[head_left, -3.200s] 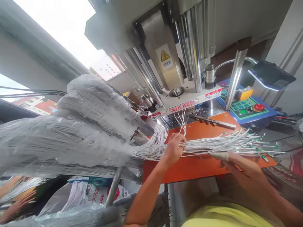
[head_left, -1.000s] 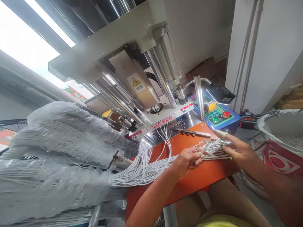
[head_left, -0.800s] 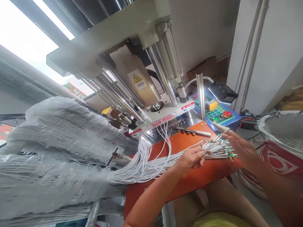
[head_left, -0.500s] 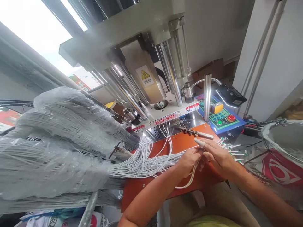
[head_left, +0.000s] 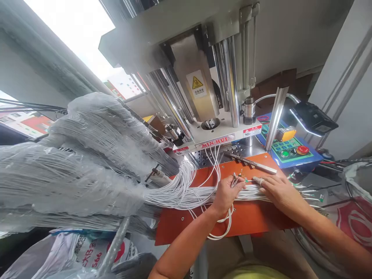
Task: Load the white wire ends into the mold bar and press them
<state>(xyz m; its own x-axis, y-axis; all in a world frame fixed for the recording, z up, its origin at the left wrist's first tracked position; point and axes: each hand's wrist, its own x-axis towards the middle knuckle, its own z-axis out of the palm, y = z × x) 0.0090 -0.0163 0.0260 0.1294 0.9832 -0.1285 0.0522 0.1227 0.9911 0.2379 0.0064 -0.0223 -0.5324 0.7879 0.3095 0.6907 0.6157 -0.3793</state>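
My left hand [head_left: 225,195] is closed around white cables, with small metal connector ends [head_left: 235,176] standing up past the thumb and finger. Loops of white cable [head_left: 225,230] hang below that hand. My right hand [head_left: 280,190], a pale cover on one fingertip, lies with fingers stretched over the bundle of white cables [head_left: 200,193]. A small green cable end [head_left: 246,180] shows between the two hands; whether the right fingertips touch its wire I cannot tell. The bundle runs across an orange-brown board [head_left: 197,224], its ends fanning out at the right.
A press [head_left: 216,140] with a heat-warning label stands behind the board. Near it lie a metal bar [head_left: 255,164] and a blue control box [head_left: 308,153]. Plastic-wrapped cable bundles [head_left: 72,182] fill the left side. A lamp [head_left: 315,118] hangs at the right.
The hands have moved apart from being together. My left hand now shows the metal connectors upright, and my right hand has come down flat onto the cable bundle. The view has shifted.
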